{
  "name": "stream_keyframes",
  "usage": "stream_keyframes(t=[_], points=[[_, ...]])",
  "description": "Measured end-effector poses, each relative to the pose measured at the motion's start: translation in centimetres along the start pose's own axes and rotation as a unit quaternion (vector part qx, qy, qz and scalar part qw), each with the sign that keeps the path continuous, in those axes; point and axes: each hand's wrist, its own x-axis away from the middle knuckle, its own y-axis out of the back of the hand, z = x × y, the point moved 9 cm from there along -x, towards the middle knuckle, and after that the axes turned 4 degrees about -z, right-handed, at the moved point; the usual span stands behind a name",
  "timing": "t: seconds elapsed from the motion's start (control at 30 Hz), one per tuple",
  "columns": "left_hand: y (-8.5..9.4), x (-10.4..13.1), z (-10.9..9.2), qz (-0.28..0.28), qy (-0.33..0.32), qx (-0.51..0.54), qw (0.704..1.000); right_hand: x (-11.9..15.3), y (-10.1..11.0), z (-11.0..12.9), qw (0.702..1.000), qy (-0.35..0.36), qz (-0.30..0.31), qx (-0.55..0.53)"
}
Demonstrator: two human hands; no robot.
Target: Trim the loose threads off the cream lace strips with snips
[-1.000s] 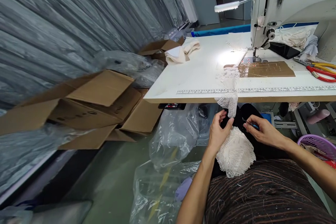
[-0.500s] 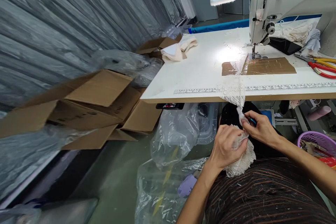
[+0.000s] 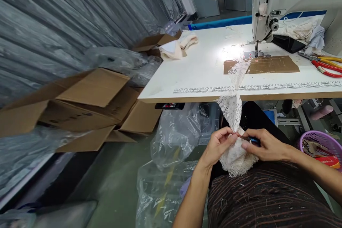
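Observation:
White lace (image 3: 232,108) hangs over the front edge of the sewing table (image 3: 197,78) and bunches up on my lap. My left hand (image 3: 220,146) pinches the lace between thumb and fingers. Close beside it on the right, my right hand (image 3: 263,144) is closed around a small dark tool (image 3: 252,140) with a bluish handle, its thin tip reaching the pinched lace. The lace's upper end lies on the brown board (image 3: 278,65), left of the needle of the sewing machine (image 3: 260,10).
Red-handled and yellow-handled scissors (image 3: 327,68) lie at the table's right. Cream fabric (image 3: 173,50) rests at its left corner. An open cardboard box (image 3: 88,114) stands at the left. A purple basket (image 3: 326,140) is at the lower right; clear plastic bags (image 3: 175,135) hang below the table.
Both hands have moved down, nearer my lap. My left hand has changed from spread over the bunched lace to a pinch on it. More lace hangs below the table edge.

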Motion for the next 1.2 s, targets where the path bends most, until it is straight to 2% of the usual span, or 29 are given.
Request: stream_keyframes(t=[0.1, 0.2, 0.4, 0.57, 0.8, 0.93, 1.1, 1.2], points=[[0.6, 0.3, -0.3, -0.03, 0.0, -0.044, 0.999, -0.4, 0.6, -1.5, 0.998, -0.052, -0.017, 0.024], [0.6, 0.5, -0.8, -0.028, -0.014, -0.069, 0.997, -1.1, 0.5, -2.0, 0.997, -0.049, -0.021, 0.048], [0.5, 0.6, -0.6, -0.027, -0.008, -0.077, 0.997, -1.7, -0.1, -1.1, 0.998, 0.014, -0.005, 0.069], [0.6, 0.7, -0.6, -0.037, -0.017, -0.074, 0.996, -2.3, -0.1, -0.8, 0.997, 0.032, -0.014, 0.066], [0.3, 1.1, -2.4, -0.014, -0.047, -0.087, 0.995, -2.9, -0.3, -1.5, 0.998, -0.004, -0.044, 0.036], [0.2, 1.1, -3.3, -0.004, -0.056, -0.12, 0.991, -2.8, -0.3, -0.7, 0.999, 0.001, -0.03, 0.044], [0.1, 0.7, -3.4, 0.0, -0.053, -0.146, 0.988, -2.9, -0.4, -0.5, 0.998, -0.003, -0.029, 0.063], [0.3, 0.8, -3.4, -0.007, -0.059, -0.162, 0.985, -2.8, -0.4, -1.1, 0.998, -0.034, -0.052, 0.011]])
